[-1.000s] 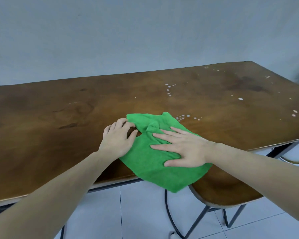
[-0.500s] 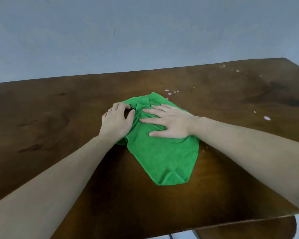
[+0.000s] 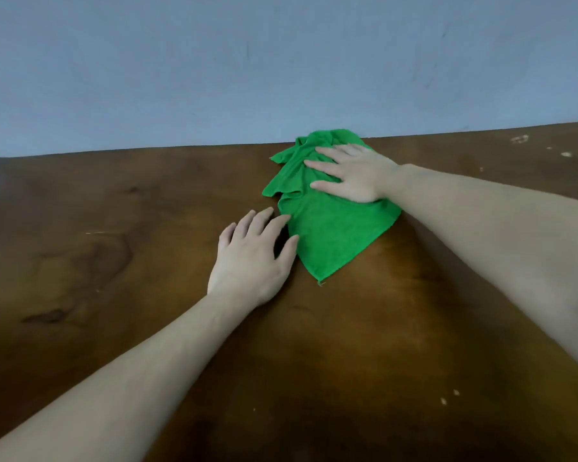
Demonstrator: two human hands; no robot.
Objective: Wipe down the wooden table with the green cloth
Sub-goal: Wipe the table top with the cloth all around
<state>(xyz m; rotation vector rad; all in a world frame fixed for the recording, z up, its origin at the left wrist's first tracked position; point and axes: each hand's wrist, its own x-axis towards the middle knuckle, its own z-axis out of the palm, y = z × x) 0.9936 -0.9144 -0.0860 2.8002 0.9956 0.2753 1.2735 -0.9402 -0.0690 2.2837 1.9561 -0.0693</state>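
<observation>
where the wooden table [image 3: 114, 261] meets the grey wall [image 3: 214, 61], the bright green cloth [image 3: 331, 235] lies rumpled at its far end and tapering to a near corner, the right hand [image 3: 354, 176] pressing it flat-fingered, the left hand [image 3: 252, 261] resting open just beside it.

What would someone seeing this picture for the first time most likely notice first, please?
Most striking is the bright green cloth, bunched at the far edge of the dark wooden table by the grey wall. The right hand presses flat on it with fingers spread, while the left hand rests open on the wood beside the cloth's near-left edge. A few pale specks dot the far right of the table.
</observation>
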